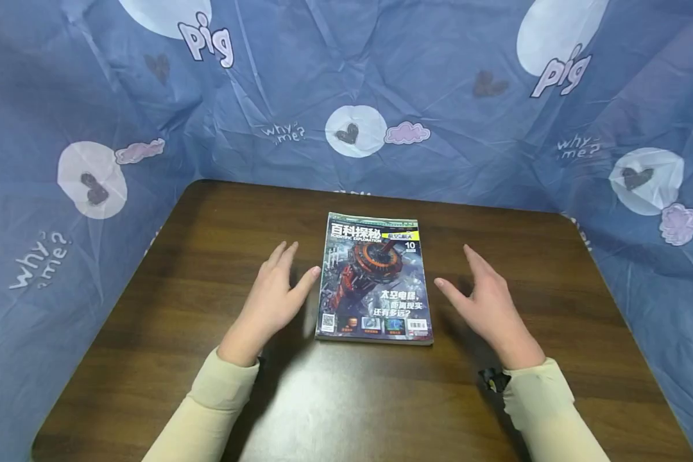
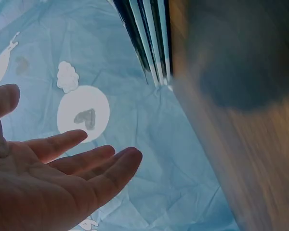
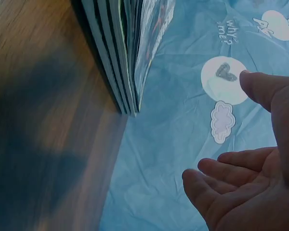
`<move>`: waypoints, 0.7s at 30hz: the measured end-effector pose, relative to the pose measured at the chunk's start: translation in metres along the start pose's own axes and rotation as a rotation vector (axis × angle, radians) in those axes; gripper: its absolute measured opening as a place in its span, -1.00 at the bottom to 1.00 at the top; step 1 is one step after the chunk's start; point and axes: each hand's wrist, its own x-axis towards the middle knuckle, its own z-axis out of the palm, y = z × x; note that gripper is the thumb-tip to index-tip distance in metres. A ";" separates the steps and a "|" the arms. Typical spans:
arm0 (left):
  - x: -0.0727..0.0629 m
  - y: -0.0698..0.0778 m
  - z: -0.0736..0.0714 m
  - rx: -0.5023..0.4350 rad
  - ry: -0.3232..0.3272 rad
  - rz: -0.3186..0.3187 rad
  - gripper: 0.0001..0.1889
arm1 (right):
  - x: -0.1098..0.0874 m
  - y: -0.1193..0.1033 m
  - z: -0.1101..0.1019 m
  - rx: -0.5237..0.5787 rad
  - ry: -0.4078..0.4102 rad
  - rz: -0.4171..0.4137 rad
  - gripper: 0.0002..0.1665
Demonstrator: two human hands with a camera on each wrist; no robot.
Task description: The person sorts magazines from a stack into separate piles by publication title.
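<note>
A stack of magazines (image 1: 375, 279) lies flat on the brown wooden table, its top cover dark with a red and orange machine and white Chinese lettering. Several layered edges of the magazines (image 2: 151, 38) show in the left wrist view, and the magazines (image 3: 113, 53) appear edge-on in the right wrist view too. To the left of the stack, my left hand (image 1: 274, 295) is held with fingers extended and thumb pointing at its side. On the other side, my right hand (image 1: 487, 305) is spread the same way, a gap between it and the stack. Neither hand holds anything.
The wooden table (image 1: 208, 256) has rounded back corners. Behind it and along both sides hangs a wrinkled blue cloth (image 1: 300, 77) printed with hearts, clouds and words. A dark band (image 1: 493, 380) sits at the right wrist, by the pale sleeve (image 1: 545, 404).
</note>
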 end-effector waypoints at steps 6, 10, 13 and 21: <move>0.006 0.006 0.006 -0.045 0.021 0.036 -0.25 | 0.005 -0.001 0.006 0.016 0.005 0.006 -0.02; 0.009 0.005 0.006 -0.073 0.045 0.025 -0.30 | 0.010 -0.005 0.012 0.027 -0.017 0.019 -0.03; 0.010 0.004 0.006 -0.092 0.035 -0.008 -0.32 | 0.013 -0.007 0.015 0.037 -0.017 0.018 -0.05; 0.012 0.005 0.015 -0.105 0.007 -0.077 -0.39 | 0.010 -0.007 0.023 0.083 -0.040 0.079 -0.11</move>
